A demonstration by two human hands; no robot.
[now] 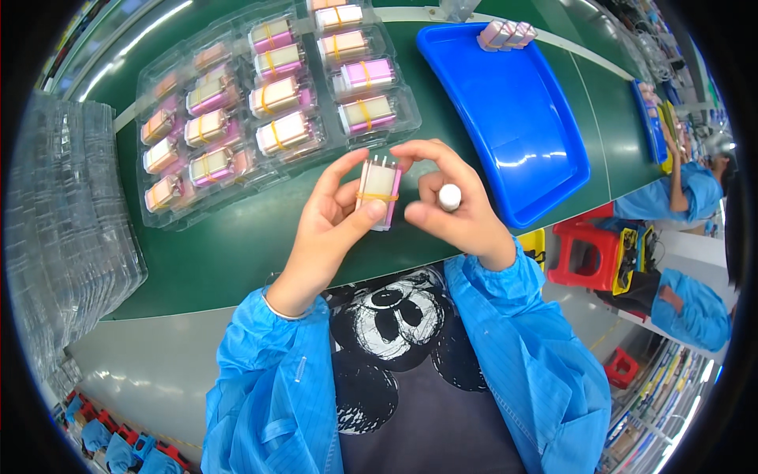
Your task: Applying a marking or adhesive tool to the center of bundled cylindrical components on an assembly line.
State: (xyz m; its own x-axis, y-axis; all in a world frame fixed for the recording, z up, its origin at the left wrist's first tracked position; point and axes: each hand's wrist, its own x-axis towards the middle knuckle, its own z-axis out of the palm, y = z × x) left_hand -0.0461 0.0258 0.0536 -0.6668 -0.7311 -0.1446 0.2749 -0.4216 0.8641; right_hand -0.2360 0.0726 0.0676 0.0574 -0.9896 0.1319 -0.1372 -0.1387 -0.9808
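My left hand grips a rubber-banded bundle of flat rectangular pieces, pale beige and pink, held upright above the table. Its thumb presses on the front, over the yellow rubber band. At the bundle's upper right edge is the index fingertip of my right hand. The curled fingers of that hand hold a white round-ended thing, perhaps a capped pen; the rest of it is hidden. Beyond my hands, clear plastic trays carry several similar banded bundles in their compartments.
A blue tray lies to the right, with a few pink-white bundles at its far end. Clear plastic trays are stacked high at the left. A green table spans the front. Co-workers in blue sit beyond a red stool.
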